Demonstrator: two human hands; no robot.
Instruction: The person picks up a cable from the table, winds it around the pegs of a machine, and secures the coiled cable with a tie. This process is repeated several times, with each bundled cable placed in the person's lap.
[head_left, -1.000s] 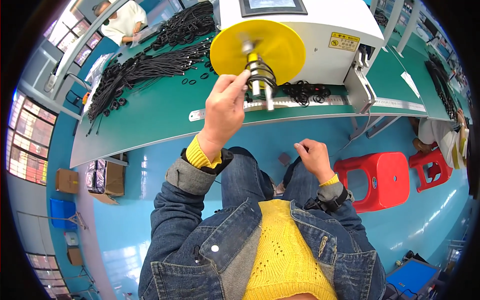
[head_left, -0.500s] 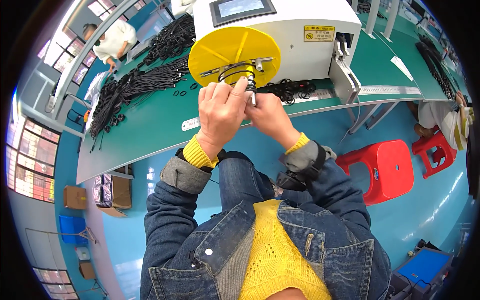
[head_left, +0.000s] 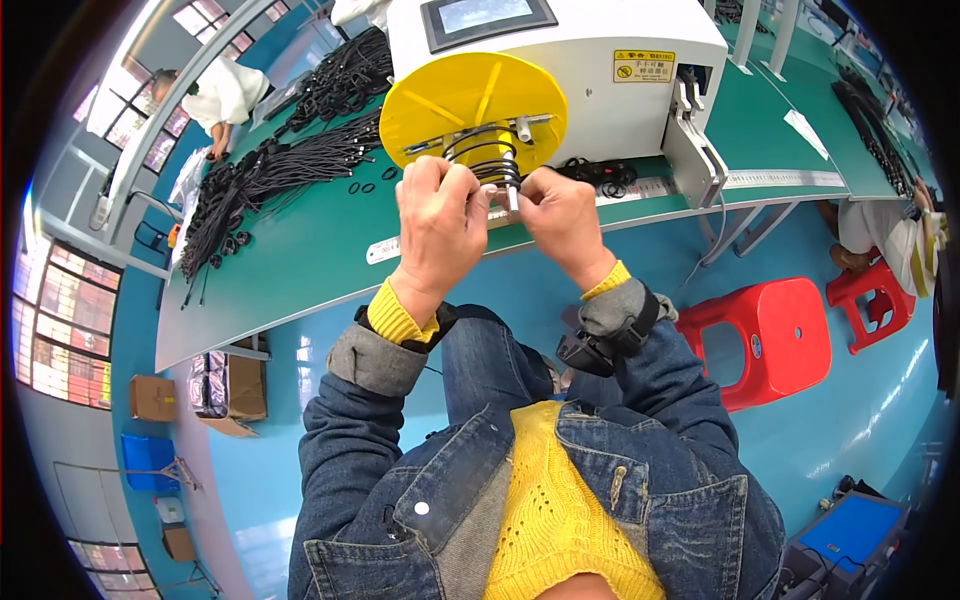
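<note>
A yellow disc (head_left: pixel 530 85) stands on the front of a white winding machine (head_left: pixel 600 40). Loops of black cable (head_left: pixel 478 150) hang in front of it, round a metal post (head_left: pixel 513 199) that points toward me. My left hand (head_left: pixel 435 225) is closed at the left of the post, thumb and fingers pinched on the cable at the lower loops. Just right of the post tip, my right hand (head_left: pixel 567 222) is closed too, its thumb against the bent forefinger. What lies in the right pinch is too small to make out.
Bundles of black cables (head_left: pixel 270 180) and small black rings (head_left: pixel 367 187) lie on the green table (head_left: pixel 300 250) at left. A steel ruler (head_left: pixel 740 179) runs along its front edge. Red stools (head_left: pixel 785 340) stand at right. A person (head_left: pixel 225 95) works at the far left.
My hands have moved apart, the right one to the right, baring the post tip between them. The cable loops are spread more widely along the post.
</note>
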